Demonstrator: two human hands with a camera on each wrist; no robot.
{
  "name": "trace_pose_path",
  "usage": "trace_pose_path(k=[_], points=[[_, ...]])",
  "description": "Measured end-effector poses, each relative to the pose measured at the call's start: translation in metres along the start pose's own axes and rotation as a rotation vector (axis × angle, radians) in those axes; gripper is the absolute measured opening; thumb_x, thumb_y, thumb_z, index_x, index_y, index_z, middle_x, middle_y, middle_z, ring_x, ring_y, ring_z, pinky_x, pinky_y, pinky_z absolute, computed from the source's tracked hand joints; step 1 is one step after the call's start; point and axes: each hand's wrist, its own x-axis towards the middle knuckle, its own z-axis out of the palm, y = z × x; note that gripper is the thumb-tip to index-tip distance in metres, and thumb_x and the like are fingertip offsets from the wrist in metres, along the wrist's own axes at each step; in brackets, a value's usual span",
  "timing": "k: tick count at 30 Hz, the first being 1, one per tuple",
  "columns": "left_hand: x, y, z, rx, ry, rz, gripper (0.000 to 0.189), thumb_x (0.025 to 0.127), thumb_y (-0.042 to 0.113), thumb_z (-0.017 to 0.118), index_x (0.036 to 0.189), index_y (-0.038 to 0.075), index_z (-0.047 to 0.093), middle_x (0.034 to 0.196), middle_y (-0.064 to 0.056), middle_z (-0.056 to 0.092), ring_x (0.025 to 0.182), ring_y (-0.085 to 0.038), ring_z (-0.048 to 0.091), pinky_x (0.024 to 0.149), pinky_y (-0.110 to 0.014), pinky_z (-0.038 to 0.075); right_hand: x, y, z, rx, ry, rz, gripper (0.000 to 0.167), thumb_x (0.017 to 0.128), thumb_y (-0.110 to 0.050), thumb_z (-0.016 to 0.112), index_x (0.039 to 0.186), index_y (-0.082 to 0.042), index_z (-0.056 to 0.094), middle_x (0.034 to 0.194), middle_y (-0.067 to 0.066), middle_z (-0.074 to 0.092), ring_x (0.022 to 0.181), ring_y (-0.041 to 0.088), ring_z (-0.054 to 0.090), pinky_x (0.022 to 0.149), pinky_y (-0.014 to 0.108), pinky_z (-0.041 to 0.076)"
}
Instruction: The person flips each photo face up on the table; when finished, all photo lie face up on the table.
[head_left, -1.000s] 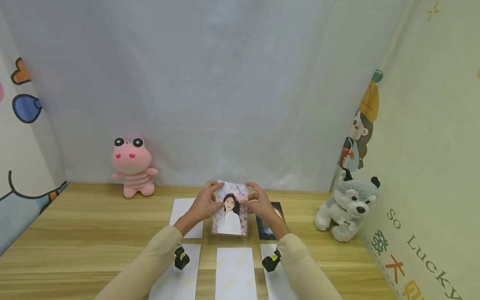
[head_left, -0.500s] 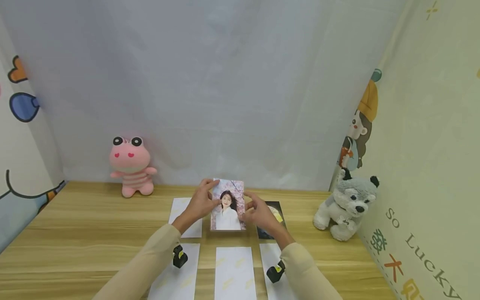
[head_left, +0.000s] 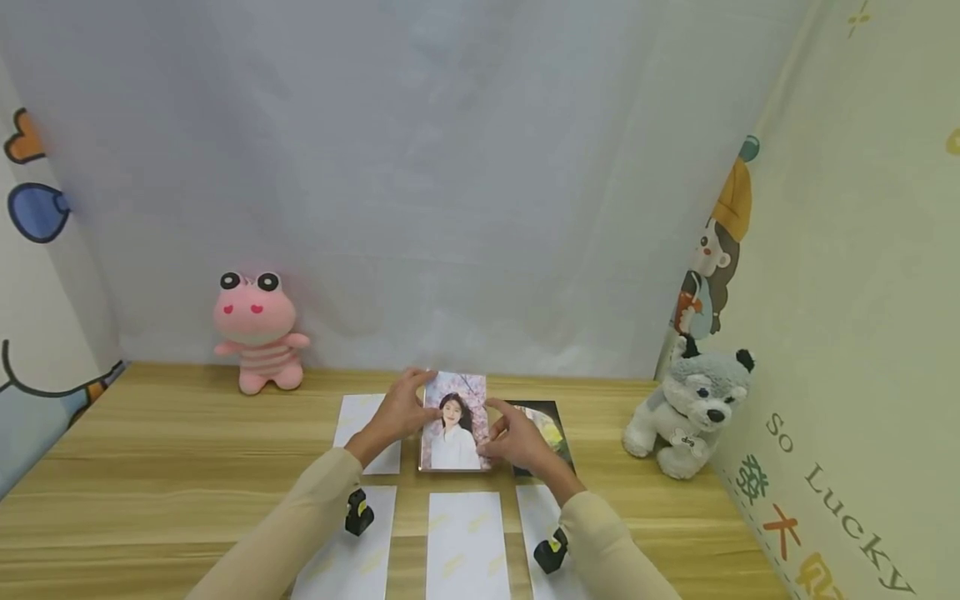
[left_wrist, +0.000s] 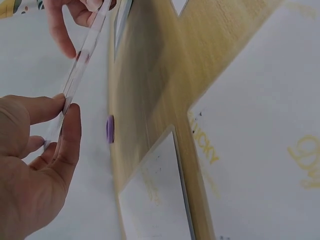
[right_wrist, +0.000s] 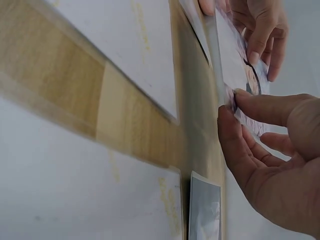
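Observation:
A portrait photo [head_left: 456, 450] with pink blossoms behind a person in white is held tilted over the far middle of the table. A clear layer shows along its thin edge [left_wrist: 75, 82] in the left wrist view. My left hand [head_left: 395, 414] pinches its left side between thumb and fingers. Lower down on the right side, my right hand [head_left: 522, 442] pinches it the same way. In the right wrist view, the right thumb lies on the picture face [right_wrist: 232, 55] and the fingers are behind it. A dark-edged photo [head_left: 553, 435] lies partly under my right forearm.
White sheets with faint yellow print lie on the wooden table [head_left: 187, 483]: one far left [head_left: 360, 412], others in front, including a middle sheet [head_left: 467, 542]. A pink plush toy [head_left: 258, 329] stands back left, a grey husky plush [head_left: 693, 408] at right against the wall.
The photo rose slightly and shifted left, then came down a little. My right hand slid lower along its right edge, while the left hand kept its hold.

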Motion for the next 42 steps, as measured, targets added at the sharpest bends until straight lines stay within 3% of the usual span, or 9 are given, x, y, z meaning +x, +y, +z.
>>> trace_pose_path(k=[4, 7, 10, 19, 27, 34, 42], points=[[-0.001, -0.003, 0.004, 0.055, -0.004, -0.014, 0.069, 0.08, 0.006, 0.081, 0.142, -0.004, 0.05, 0.141, -0.024, 0.049, 0.105, -0.037, 0.061, 0.091, -0.049, 0.053, -0.002, 0.0, 0.0, -0.06, -0.001, 0.006, 0.081, 0.079, 0.005, 0.079, 0.15, -0.002, 0.04, 0.08, 0.006, 0.053, 0.061, 0.012, 0.058, 0.061, 0.032, 0.058], [-0.002, -0.004, 0.008, 0.079, -0.005, -0.013, 0.07, 0.08, 0.007, 0.081, 0.142, -0.004, 0.05, 0.14, -0.027, 0.049, 0.118, -0.045, 0.056, 0.098, -0.056, 0.049, -0.003, 0.001, 0.0, -0.108, -0.001, 0.012, 0.081, 0.079, 0.002, 0.08, 0.149, -0.002, 0.041, 0.08, 0.005, 0.053, 0.062, 0.013, 0.056, 0.059, 0.029, 0.055], [-0.003, -0.004, 0.012, 0.097, -0.006, -0.013, 0.069, 0.079, 0.009, 0.081, 0.14, -0.005, 0.052, 0.135, -0.027, 0.053, 0.118, -0.045, 0.055, 0.098, -0.057, 0.048, -0.004, 0.001, 0.0, -0.14, 0.003, 0.018, 0.079, 0.078, 0.002, 0.08, 0.148, 0.0, 0.042, 0.079, 0.005, 0.054, 0.062, 0.013, 0.056, 0.058, 0.028, 0.054], [0.0, -0.005, 0.02, 0.2, -0.037, 0.014, 0.064, 0.076, 0.011, 0.083, 0.132, -0.008, 0.058, 0.094, -0.017, 0.06, 0.085, -0.026, 0.054, 0.077, -0.042, 0.048, -0.004, 0.001, 0.001, -0.124, -0.01, 0.051, 0.078, 0.076, 0.007, 0.08, 0.145, 0.005, 0.043, 0.076, 0.008, 0.058, 0.056, 0.012, 0.062, 0.054, 0.031, 0.058], [0.001, -0.006, 0.027, 0.209, -0.054, -0.027, 0.063, 0.077, 0.01, 0.083, 0.132, -0.008, 0.058, 0.118, -0.028, 0.061, 0.108, -0.039, 0.059, 0.097, -0.053, 0.049, -0.002, 0.004, 0.004, -0.252, 0.01, 0.022, 0.076, 0.074, 0.004, 0.083, 0.14, 0.008, 0.047, 0.07, 0.006, 0.059, 0.048, 0.009, 0.058, 0.049, 0.026, 0.053], [0.002, -0.005, 0.029, 0.249, -0.072, -0.027, 0.059, 0.077, 0.011, 0.083, 0.128, -0.009, 0.061, 0.118, -0.028, 0.062, 0.11, -0.04, 0.059, 0.099, -0.052, 0.048, -0.002, -0.001, 0.007, -0.359, 0.003, 0.042, 0.07, 0.075, 0.0, 0.083, 0.136, 0.009, 0.051, 0.067, 0.005, 0.063, 0.048, 0.01, 0.058, 0.049, 0.024, 0.047], [0.008, -0.009, 0.032, 0.327, -0.1, -0.008, 0.057, 0.075, 0.012, 0.083, 0.124, -0.008, 0.064, 0.117, -0.025, 0.065, 0.112, -0.038, 0.058, 0.101, -0.049, 0.047, -0.001, -0.004, 0.008, -0.43, 0.002, 0.056, 0.061, 0.075, -0.002, 0.084, 0.128, 0.009, 0.057, 0.066, 0.006, 0.065, 0.049, 0.013, 0.062, 0.051, 0.025, 0.049]])
